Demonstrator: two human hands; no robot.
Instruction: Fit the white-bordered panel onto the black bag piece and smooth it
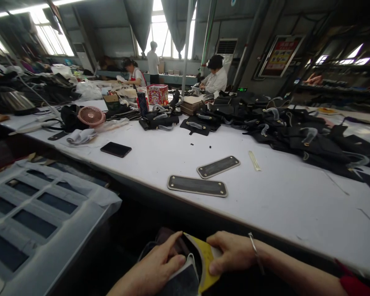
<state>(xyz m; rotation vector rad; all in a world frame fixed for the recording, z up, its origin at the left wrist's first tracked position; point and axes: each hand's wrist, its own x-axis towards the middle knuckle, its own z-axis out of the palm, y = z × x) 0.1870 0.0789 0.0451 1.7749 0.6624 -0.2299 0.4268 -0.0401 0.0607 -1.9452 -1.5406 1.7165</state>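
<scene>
Your left hand (156, 267) and right hand (231, 251) sit low, below the near edge of the worktop (283, 197); both grip a dark bag (180, 269) with a yellow lining piece (207, 263), left fingers curled over its dark rim, right thumb pressing the yellow; what kind of bag it is I can't quite tell, the view is dim there. On the worktop above: two flat black studded plates (197, 185) side by side; a phone (116, 149) further left; a pink fan (91, 116); heaps of black bag parts (305, 131) to the right.
</scene>
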